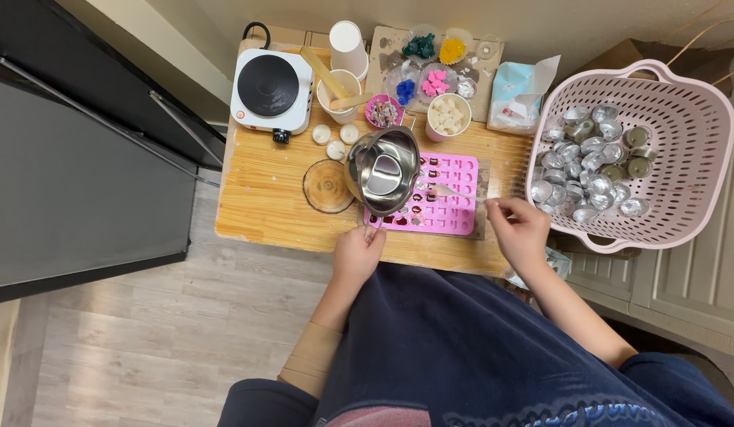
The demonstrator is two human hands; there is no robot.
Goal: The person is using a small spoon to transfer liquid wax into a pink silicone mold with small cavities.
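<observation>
hot plate: we've got it parked far left
basket: right, full of tins
tissue pack: up top

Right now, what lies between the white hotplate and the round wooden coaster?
In the head view, only bare wooden tabletop lies between the white hotplate and the round wooden coaster.

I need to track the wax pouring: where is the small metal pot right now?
In the head view, the metal pot is near the table's middle, held by the left hand over the left end of the pink mould, right of the round wooden coaster.
</observation>
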